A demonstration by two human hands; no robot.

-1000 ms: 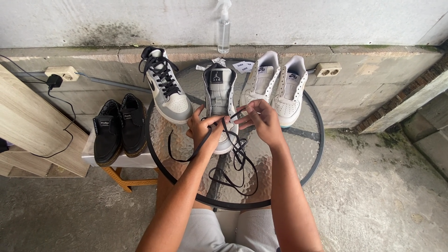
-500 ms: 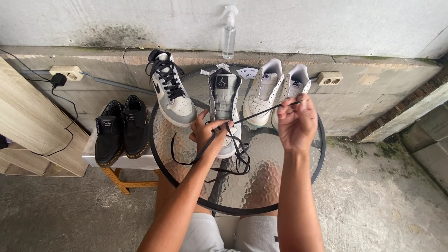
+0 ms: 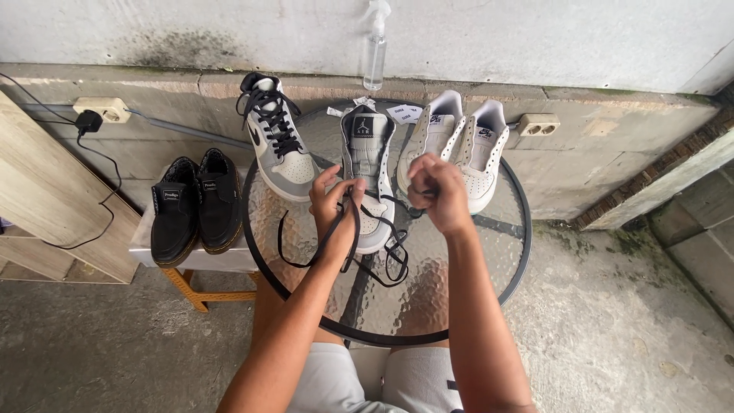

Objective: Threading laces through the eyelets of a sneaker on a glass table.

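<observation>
Your left hand (image 3: 334, 205) pinches a run of the black shoelace (image 3: 382, 256) against the toe end of the grey high-top sneaker (image 3: 368, 172), which steadies the shoe while the lace is worked. Your right hand (image 3: 437, 195) is closed in a narrow grip on the other part of the lace, held just above the sneaker's lower eyelets so the lace stays taut between your hands. The slack falls in loops on the round glass table (image 3: 489, 252), toward its near edge. The sneaker stands near the middle of the table, toe pointing at you, tongue up and eyelets empty.

Its laced mate (image 3: 275, 141) sits at the table's far left edge, and a pair of white low-top sneakers (image 3: 459, 149) at the far right. A pair of black shoes (image 3: 196, 205) rests on a small stool off the table's left edge. A clear spray bottle (image 3: 374, 50) stands on the ledge behind.
</observation>
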